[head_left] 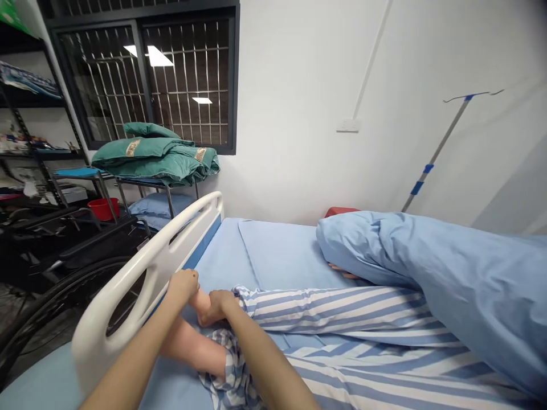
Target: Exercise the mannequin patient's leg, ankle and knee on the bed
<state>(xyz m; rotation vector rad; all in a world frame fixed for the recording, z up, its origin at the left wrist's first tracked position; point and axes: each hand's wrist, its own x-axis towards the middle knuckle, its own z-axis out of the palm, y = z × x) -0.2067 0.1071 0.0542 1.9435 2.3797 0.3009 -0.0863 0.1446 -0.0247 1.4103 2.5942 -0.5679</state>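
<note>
While both hands (182,287) (219,304) hold a mannequin's foot (200,302), quilt labels (132,148) are illegible.

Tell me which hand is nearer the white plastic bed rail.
Left: the left hand sits just beside the white plastic bed rail; the right hand lies farther away.

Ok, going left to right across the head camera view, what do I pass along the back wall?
Shelf → window → wall socket → IV pole

An IV pole (436,149) by the white wall (299,74)
</note>
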